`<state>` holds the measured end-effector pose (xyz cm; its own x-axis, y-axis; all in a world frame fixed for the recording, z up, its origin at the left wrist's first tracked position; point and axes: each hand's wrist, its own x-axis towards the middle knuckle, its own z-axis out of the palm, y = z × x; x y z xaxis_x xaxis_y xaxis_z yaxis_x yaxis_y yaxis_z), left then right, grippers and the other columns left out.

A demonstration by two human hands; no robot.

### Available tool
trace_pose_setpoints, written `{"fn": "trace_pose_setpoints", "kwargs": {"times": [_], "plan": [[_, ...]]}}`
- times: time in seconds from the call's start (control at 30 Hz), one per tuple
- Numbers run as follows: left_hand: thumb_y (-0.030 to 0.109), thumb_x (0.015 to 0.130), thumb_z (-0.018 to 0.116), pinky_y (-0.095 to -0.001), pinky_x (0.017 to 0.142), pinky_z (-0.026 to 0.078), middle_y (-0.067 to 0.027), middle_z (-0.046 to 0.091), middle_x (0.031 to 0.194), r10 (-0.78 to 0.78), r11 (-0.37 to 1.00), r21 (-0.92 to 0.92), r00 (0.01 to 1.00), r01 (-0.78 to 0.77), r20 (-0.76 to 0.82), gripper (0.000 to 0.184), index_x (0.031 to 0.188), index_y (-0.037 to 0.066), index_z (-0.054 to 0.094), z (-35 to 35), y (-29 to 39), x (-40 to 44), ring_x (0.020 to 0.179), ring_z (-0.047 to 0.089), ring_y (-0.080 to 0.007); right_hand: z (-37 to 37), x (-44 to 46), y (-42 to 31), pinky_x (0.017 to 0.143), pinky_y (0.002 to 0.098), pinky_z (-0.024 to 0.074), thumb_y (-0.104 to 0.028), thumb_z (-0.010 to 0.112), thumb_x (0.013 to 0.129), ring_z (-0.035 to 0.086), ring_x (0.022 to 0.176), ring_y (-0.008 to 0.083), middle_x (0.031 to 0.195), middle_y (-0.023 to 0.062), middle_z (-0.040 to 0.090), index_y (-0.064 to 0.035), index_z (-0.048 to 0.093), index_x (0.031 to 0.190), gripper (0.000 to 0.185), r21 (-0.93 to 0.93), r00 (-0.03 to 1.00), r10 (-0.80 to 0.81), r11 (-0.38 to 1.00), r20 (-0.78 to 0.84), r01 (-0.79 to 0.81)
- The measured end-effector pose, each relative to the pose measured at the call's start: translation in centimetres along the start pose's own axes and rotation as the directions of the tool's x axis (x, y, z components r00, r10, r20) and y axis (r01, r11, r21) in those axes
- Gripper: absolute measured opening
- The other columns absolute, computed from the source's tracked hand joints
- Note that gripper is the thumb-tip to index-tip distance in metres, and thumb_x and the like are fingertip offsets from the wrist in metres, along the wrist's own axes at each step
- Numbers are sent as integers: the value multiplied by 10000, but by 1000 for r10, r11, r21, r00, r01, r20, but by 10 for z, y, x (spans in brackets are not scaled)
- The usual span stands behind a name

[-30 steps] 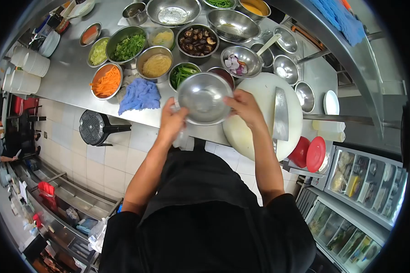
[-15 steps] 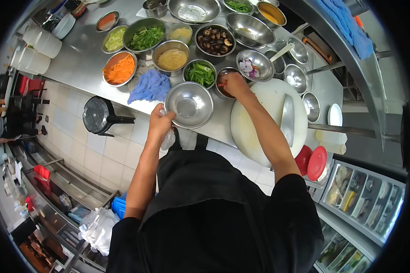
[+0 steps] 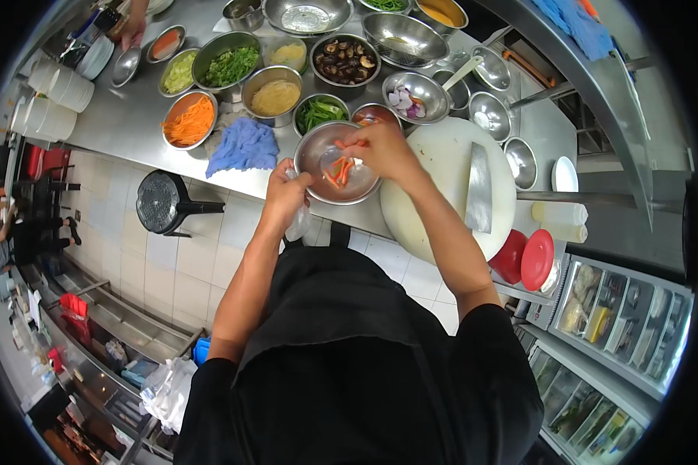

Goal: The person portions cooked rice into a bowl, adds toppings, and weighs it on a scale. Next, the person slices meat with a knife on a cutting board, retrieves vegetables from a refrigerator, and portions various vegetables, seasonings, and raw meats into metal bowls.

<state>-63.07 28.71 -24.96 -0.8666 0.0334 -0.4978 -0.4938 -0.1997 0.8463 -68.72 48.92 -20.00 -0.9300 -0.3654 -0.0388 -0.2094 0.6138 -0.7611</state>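
Observation:
My left hand [image 3: 287, 194] is closed on the near-left rim of a steel bowl [image 3: 318, 155] at the table's front edge. A crumpled clear plastic bag [image 3: 297, 225] hangs from the same hand. Inside the bowl lie several red pepper strips [image 3: 338, 172]. Just above them, my right hand [image 3: 381, 151] is pinched around more red strips, its fingertips partly hidden. Behind my right hand stands a small bowl of red pieces [image 3: 376, 114], partly covered by the hand. A bowl of cut green vegetable [image 3: 320, 113] sits directly beyond the steel bowl.
A cleaver [image 3: 478, 190] rests on the round white cutting board [image 3: 419, 213] at right. Bowls of carrot strips [image 3: 188, 122], noodle-like strands [image 3: 275, 98] and mushrooms [image 3: 345, 62] stand behind, near a blue cloth [image 3: 244, 146]. Another person's hand [image 3: 133, 32] is at the far left, by a small metal bowl [image 3: 126, 67].
My right hand has moved from the small bowl to over the steel bowl, where red strips now lie. Another person's hand and a small metal bowl have appeared at the far left.

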Motion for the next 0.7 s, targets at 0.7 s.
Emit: {"fn": "trace_pose_setpoints", "kwargs": {"times": [0.7], "plan": [[94, 716, 592, -310, 454, 472, -112, 602, 706, -49, 997, 58, 994, 44, 96, 229, 914, -6, 536, -123, -68, -52, 534, 599, -172, 164, -72, -95, 681, 303, 503, 24, 581, 712, 646, 740, 223, 859, 127, 662, -4, 633, 924, 220, -442, 940, -307, 871, -147, 215]]}}
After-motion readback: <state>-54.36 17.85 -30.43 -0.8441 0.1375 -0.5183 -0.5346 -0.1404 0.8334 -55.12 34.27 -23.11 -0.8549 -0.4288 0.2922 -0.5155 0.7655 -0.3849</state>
